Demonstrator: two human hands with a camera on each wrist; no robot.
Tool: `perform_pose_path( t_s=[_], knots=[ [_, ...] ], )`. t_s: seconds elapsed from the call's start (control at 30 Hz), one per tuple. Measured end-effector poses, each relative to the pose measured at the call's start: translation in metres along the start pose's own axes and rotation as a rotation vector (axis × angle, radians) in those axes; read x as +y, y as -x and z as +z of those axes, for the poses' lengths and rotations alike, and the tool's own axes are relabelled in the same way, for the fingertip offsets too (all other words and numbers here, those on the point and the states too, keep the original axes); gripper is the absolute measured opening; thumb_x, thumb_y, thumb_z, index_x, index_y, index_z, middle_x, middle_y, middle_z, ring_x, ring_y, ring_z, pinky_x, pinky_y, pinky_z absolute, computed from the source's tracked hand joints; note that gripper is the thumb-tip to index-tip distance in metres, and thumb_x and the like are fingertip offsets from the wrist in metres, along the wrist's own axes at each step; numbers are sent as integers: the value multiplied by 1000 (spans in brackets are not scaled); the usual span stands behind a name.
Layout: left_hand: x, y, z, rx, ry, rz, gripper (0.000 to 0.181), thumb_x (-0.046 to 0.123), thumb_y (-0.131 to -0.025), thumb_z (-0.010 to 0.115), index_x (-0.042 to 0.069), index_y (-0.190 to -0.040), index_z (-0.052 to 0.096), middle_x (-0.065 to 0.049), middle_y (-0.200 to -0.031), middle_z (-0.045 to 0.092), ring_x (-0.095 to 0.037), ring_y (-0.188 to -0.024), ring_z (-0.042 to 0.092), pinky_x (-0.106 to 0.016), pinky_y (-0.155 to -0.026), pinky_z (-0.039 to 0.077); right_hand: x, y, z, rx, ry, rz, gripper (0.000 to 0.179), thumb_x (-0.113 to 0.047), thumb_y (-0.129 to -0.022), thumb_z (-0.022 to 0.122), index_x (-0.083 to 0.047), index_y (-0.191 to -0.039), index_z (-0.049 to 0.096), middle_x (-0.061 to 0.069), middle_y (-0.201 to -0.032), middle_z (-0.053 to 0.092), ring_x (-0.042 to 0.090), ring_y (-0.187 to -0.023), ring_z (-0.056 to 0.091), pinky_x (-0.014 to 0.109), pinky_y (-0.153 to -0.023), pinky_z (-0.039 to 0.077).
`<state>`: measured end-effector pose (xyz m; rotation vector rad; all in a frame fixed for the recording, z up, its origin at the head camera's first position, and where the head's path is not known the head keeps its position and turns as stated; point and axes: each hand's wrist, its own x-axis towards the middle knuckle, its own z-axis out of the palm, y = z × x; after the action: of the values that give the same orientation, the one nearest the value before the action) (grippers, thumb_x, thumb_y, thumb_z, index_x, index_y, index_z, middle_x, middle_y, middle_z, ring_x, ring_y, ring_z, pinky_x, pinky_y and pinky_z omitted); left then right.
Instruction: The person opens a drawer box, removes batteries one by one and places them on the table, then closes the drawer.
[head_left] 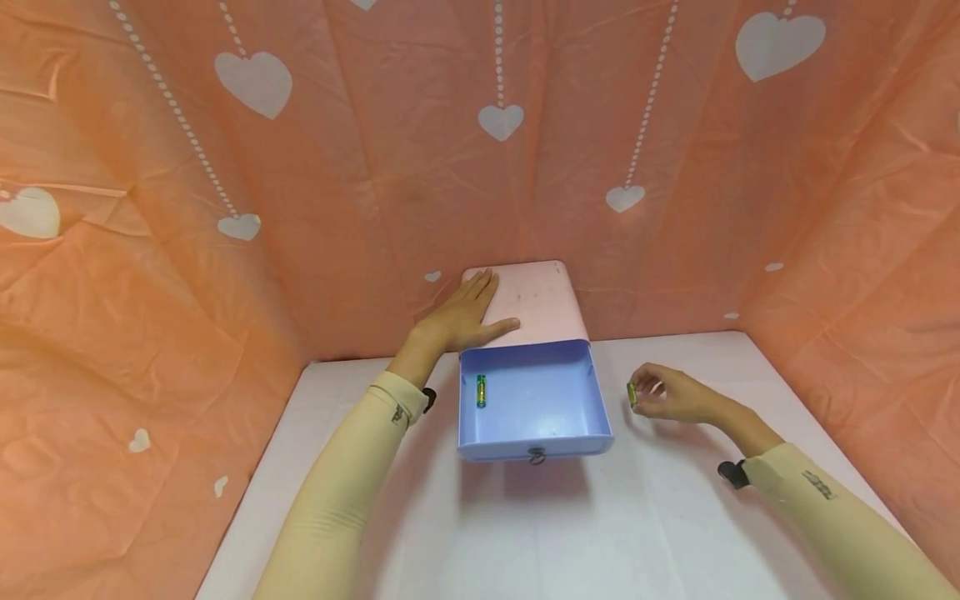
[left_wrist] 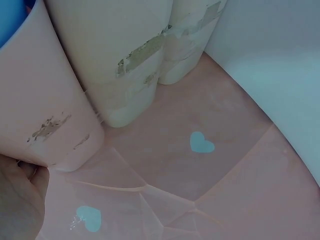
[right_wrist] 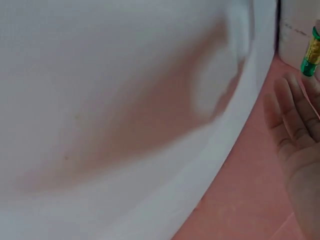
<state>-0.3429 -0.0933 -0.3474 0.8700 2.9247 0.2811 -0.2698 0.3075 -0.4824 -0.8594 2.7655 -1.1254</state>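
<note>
Right hand [head_left: 671, 393]: closed grip, thumb and fingertips pinching a small green-and-gold cylindrical battery [head_left: 632, 393]. In the head view this battery is roughly upright, above the white cloth-covered table [head_left: 637, 525], just right of the open drawer and apart from it. In the right wrist view it is cut by the frame edge; the remaining fingers extend below it.

Left hand [head_left: 467, 318]: nothing gripped. It lies palm down, fingers straight and thumb spread, on the left part of the pale pink drawer housing [head_left: 538, 300]. Only a portion of this hand shows in the left wrist view.

Blue drawer [head_left: 540, 408]: pulled out toward the person from the pink housing. Inside, a second green-and-gold battery [head_left: 482, 391] lies on the floor near the left wall, its long axis running front to back. A small ring pull [head_left: 537, 456] sits mid-front. Drawer shadow falls on the table.

Left wrist view: pink housing side bears a scuffed patch; two off-white bodies [left_wrist: 112, 60], also with worn patches, line up between it and the table.

Surroundings: orange-pink curtain [head_left: 412, 167] on three sides, printed with white hearts and dotted strings. Both forearms in beige sleeves [head_left: 330, 492]; a black fitting [head_left: 732, 475] at the right cuff.
</note>
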Motion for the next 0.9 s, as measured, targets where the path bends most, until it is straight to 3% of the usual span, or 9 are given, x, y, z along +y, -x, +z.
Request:
perform_pose_path(
  t_s=[0.57, 0.9],
  knots=[
    [0, 0, 0, 6, -2, 8, 106, 81, -91, 34, 11, -161, -4, -6, -169, -8, -19, -154, -11, -40, -124, 3, 12, -4, 9, -117, 55, 149, 40, -19, -83, 81, -3, -113, 60, 4, -101, 60, 23, -97, 56, 42, -89, 51],
    [0, 0, 1, 6, -3, 0, 106, 81, -91, 33, 12, -161, -4, -5, -169, -9, -18, -154, -11, -40, -124, 3, 14, -6, 12, -127, 61, 130, 42, -15, -83, 81, 2, -114, 59, 8, -103, 60, 25, -98, 55, 48, -91, 49]
  ],
)
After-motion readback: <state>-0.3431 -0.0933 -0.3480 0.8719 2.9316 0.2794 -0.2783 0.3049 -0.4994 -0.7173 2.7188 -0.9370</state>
